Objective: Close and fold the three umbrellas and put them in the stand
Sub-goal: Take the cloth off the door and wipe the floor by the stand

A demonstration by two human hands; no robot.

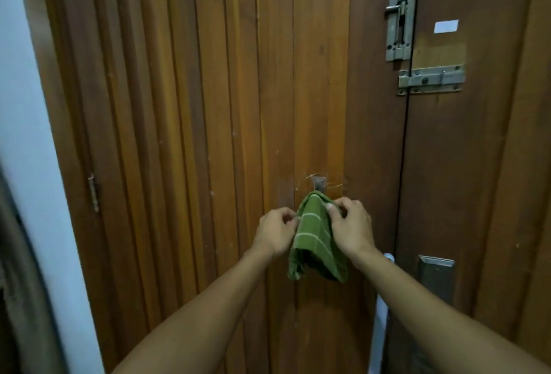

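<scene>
Two hands are up at a green cloth [313, 233] hanging on a wooden door [208, 105], and that's the whole action from the head camera. Left hand [275, 232] sits at the cloth's left edge, fingers curled in, thumb and fingertips pinching the fabric. Right hand [350, 229] comes in from the other side, thumb pressed over the cloth's upper right fold, fingers wrapped behind it. Cloth is green with pale stripes, bunched to a point at the top, right under a small clear hook [319, 184] stuck to the door; whether it's actually caught on that hook, can't tell. Its lower end hangs loose below both wrists. Up and right of the cloth, a metal slide bolt [401, 9] runs vertically, with a horizontal latch [432, 79] just beneath it. Right of the cloth and lower, a metal lock plate [436, 278]. Far left of the cloth, a white wall [29, 135]. As for the umbrellas and the stand, neither appears in this view.
</scene>
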